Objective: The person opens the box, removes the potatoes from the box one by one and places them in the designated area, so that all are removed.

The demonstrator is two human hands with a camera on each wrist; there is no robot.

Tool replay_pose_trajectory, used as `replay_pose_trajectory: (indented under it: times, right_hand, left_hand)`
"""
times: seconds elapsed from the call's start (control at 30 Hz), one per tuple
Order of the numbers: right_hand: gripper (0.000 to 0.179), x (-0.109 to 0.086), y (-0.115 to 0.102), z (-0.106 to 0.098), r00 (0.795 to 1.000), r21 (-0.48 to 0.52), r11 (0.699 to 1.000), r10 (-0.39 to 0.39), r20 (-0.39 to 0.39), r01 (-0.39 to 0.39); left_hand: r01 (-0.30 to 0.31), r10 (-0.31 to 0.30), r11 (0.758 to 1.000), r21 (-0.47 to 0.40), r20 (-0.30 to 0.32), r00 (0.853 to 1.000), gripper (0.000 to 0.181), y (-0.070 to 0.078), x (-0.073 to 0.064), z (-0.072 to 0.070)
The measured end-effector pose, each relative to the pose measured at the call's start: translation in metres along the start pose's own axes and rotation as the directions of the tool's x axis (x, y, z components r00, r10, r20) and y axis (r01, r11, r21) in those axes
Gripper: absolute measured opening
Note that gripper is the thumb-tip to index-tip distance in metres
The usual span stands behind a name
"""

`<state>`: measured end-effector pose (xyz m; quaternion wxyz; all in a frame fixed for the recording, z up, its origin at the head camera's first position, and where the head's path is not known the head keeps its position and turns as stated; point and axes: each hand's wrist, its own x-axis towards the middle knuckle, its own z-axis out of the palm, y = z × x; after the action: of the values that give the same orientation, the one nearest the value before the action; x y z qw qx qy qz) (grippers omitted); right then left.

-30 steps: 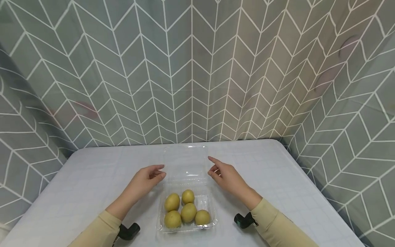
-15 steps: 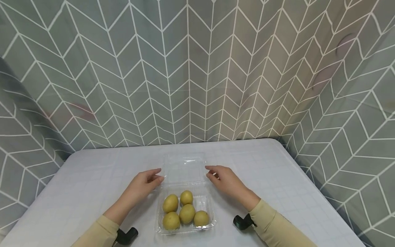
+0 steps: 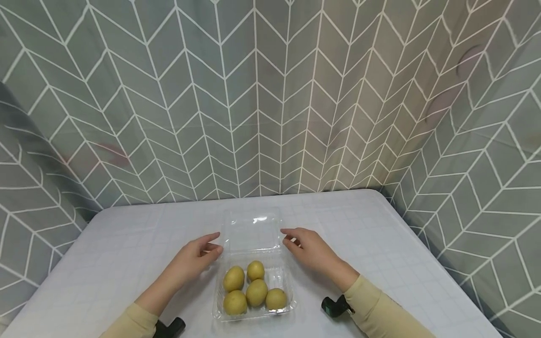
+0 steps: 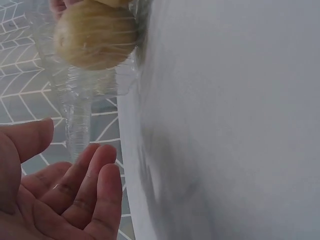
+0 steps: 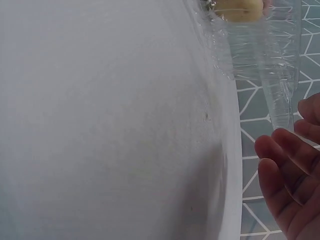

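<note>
A clear plastic clamshell box lies on the white table with its lid folded back. Several round yellow-green fruits sit in its base; one fruit shows through the plastic in the left wrist view. My left hand is by the lid's left edge, thumb and fingers apart. At the lid's right edge is my right hand, its fingers loosely bent and the fingertips very close to the plastic. Whether they touch it, I cannot tell. Neither hand grips anything.
The white-covered table ends at a grey-green curtain with a white chevron pattern, which also hangs along both sides. Black wrist cameras sit under the left cuff and the right cuff.
The lid has tipped lower toward the table, and both hands have come down with it. In the last half second the left hand has shifted slightly outward; the fruits have stayed put.
</note>
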<state>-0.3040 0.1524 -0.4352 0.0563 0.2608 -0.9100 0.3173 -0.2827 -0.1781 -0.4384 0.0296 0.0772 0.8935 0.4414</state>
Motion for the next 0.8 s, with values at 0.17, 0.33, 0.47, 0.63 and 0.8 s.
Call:
replay_pose_trajectory:
  times: [0.17, 0.33, 0.47, 0.63, 0.8]
  right_hand:
    - [0.035, -0.005, -0.001, -0.001, 1.000, 0.002, 1.000, -0.021, -0.002, 0.021]
    - [0.035, -0.011, -0.003, -0.003, 0.999, 0.001, 1.000, -0.031, -0.010, 0.031]
    - [0.034, -0.015, -0.005, -0.004, 1.000, 0.002, 1.000, -0.028, -0.012, 0.028]
    - [0.033, -0.020, -0.009, -0.005, 0.999, 0.002, 0.999, -0.046, -0.028, 0.046]
    - [0.032, -0.024, -0.014, -0.008, 0.995, 0.016, 0.996, -0.083, -0.051, 0.084]
  left_hand:
    - [0.012, -0.012, 1.000, -0.024, 0.010, 1.000, 0.057, 0.003, -0.010, -0.002]
    - [0.017, -0.016, 0.999, -0.040, 0.022, 1.000, 0.058, 0.005, -0.019, -0.003]
    - [0.005, -0.002, 0.997, -0.073, 0.045, 0.999, 0.063, 0.004, -0.028, -0.004]
    - [-0.019, 0.026, 0.997, -0.079, 0.091, 0.995, 0.069, 0.003, -0.039, -0.005]
    - [-0.025, 0.044, 0.993, -0.112, 0.168, 0.985, 0.072, 0.001, -0.051, -0.006]
